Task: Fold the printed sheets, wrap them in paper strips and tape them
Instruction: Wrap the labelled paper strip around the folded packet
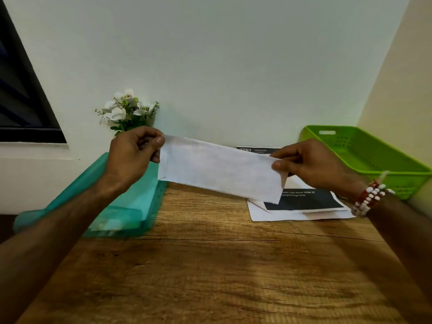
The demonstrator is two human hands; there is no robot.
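Closest to the camera, a wooden table (210,265) with strong grain fills the lower part of the view, and two bare forearms reach forward over it from both sides. On the right wrist sits a bracelet (369,199) of red and white beads.

Above the middle of the table, both hands hold a folded sheet (219,169) in the air. It is a long white band, its blank side faces the camera, and it slopes down a little toward the right. The left hand (133,155) pinches the upper left corner between the thumb and the curled fingers. The right hand (311,164) pinches the right end in the same way, thumb in front and fingers behind. The sheet does not touch the table.

Under the right hand, a few printed sheets (301,206) lie flat on the table, and the top one has a dark block with white text. One more printed page (257,150) shows behind the held sheet, near the wall. At the left edge of the table lies a teal plastic folder (131,206). At the far right stands a green plastic basket (374,155) with a perforated wall. Behind the left hand, white flowers (126,108) stand against the pale wall, and a dark window (21,90) is at the far left.
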